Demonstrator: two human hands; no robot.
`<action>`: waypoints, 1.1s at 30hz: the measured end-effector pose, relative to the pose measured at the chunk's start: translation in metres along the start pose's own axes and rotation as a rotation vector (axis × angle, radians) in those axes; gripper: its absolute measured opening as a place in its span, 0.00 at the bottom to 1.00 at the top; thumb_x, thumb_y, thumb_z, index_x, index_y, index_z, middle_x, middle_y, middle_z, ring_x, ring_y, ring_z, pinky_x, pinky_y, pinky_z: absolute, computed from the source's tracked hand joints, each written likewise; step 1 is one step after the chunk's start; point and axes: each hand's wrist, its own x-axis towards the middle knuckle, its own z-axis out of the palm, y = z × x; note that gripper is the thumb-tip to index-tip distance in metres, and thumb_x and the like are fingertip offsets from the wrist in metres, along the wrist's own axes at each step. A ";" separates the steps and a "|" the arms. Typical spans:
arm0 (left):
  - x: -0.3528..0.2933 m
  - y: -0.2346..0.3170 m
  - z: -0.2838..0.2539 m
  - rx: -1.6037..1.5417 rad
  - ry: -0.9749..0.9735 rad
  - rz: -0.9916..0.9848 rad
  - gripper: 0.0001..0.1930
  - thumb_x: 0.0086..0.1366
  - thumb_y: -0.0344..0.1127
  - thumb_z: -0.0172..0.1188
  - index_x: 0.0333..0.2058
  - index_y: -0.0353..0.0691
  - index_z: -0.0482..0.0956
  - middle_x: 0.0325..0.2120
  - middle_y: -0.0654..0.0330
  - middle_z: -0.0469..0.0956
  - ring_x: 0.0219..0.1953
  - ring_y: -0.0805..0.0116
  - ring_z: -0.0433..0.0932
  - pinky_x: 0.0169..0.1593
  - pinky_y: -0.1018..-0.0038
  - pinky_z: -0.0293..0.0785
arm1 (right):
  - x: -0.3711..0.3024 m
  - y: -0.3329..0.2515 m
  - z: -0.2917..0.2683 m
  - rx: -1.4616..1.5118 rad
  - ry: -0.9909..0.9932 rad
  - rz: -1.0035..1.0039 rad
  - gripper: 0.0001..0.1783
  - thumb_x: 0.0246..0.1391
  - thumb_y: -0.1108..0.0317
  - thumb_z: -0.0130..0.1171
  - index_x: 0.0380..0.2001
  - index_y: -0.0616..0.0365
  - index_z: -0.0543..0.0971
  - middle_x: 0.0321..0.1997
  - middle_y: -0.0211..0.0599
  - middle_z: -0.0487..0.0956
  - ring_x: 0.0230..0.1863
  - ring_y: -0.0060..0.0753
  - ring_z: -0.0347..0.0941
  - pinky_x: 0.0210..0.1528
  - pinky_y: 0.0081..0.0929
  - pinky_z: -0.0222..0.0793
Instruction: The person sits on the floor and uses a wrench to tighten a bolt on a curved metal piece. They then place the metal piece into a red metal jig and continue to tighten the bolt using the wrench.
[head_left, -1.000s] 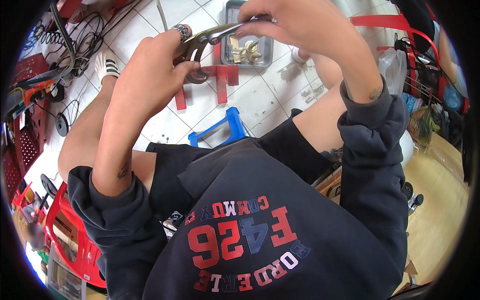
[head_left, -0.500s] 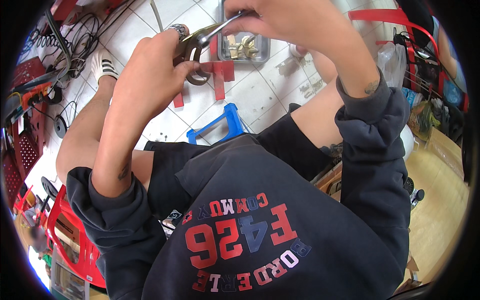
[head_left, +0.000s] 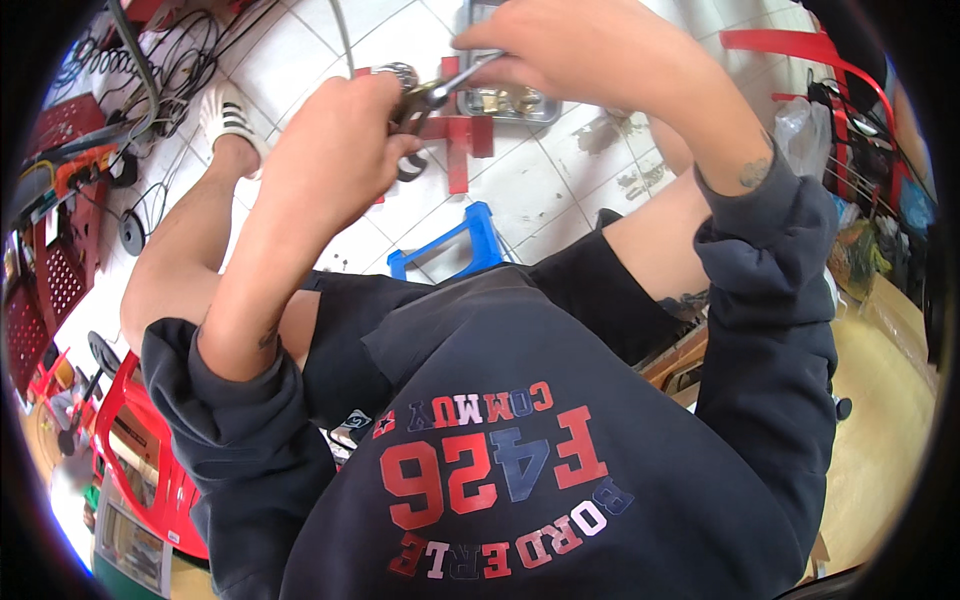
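My left hand [head_left: 335, 150], back of it toward me, is closed round a dark metal part [head_left: 410, 118] with a curved, hooked lower end. A shiny round metal piece [head_left: 403, 74] shows at the top of that grip. From the other side my right hand [head_left: 575, 50] pinches the shaft of a wrench [head_left: 465, 78]. The wrench's round head meets the dark part beside my left fingers. Below and behind them stands a red metal frame [head_left: 457, 165]. A grey tray [head_left: 545, 114] of brass-coloured pieces lies partly hidden under my right hand.
A blue plastic stool [head_left: 485, 235] stands on the tiled floor between my legs. Black cables [head_left: 120, 60] and red perforated metal panels [head_left: 62, 285] lie to the left. Red chairs stand at the lower left and the upper right [head_left: 780, 42]. Cardboard [head_left: 895, 320] is at the right.
The view has shifted, so most things sit farther right in the picture. The wrench's handle has swung slightly lower against the dark part. Both hands keep their grips.
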 end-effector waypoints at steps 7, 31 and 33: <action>-0.010 0.012 0.005 -0.019 0.010 0.052 0.07 0.55 0.30 0.65 0.32 0.33 0.80 0.24 0.46 0.79 0.30 0.45 0.80 0.36 0.58 0.76 | 0.000 -0.006 -0.017 0.276 -0.241 0.076 0.18 0.55 0.55 0.60 0.41 0.57 0.78 0.34 0.49 0.81 0.36 0.55 0.77 0.40 0.43 0.72; -0.002 -0.007 -0.032 -0.240 -0.020 0.026 0.14 0.58 0.31 0.68 0.37 0.30 0.75 0.21 0.55 0.76 0.25 0.69 0.72 0.33 0.70 0.69 | -0.012 0.002 0.016 0.343 0.027 0.070 0.30 0.58 0.75 0.55 0.63 0.47 0.62 0.42 0.52 0.81 0.41 0.56 0.78 0.42 0.43 0.72; 0.001 -0.006 -0.035 -0.257 -0.049 0.014 0.14 0.58 0.32 0.68 0.37 0.30 0.74 0.22 0.56 0.76 0.25 0.69 0.72 0.33 0.71 0.69 | -0.014 0.005 0.020 0.267 0.080 0.085 0.28 0.59 0.73 0.55 0.62 0.48 0.63 0.42 0.51 0.81 0.40 0.55 0.78 0.41 0.44 0.72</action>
